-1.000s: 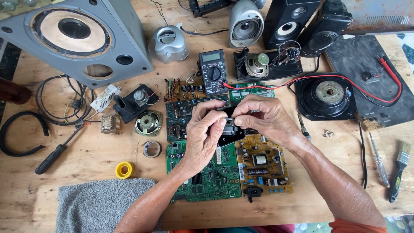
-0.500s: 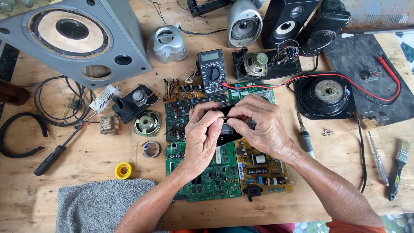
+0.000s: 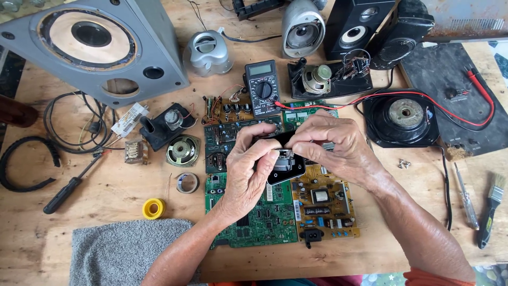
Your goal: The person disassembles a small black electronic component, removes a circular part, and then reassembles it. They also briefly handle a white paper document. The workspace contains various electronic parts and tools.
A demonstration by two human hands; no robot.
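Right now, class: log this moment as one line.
left hand: grips small black speaker part | right hand: grips same part | below: green circuit board | surface: wooden table

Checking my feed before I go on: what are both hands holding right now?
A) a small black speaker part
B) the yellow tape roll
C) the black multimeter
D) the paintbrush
A: the left hand and right hand both grip the small black speaker part above the green circuit board, while the multimeter, yellow tape roll and paintbrush lie untouched on the table.
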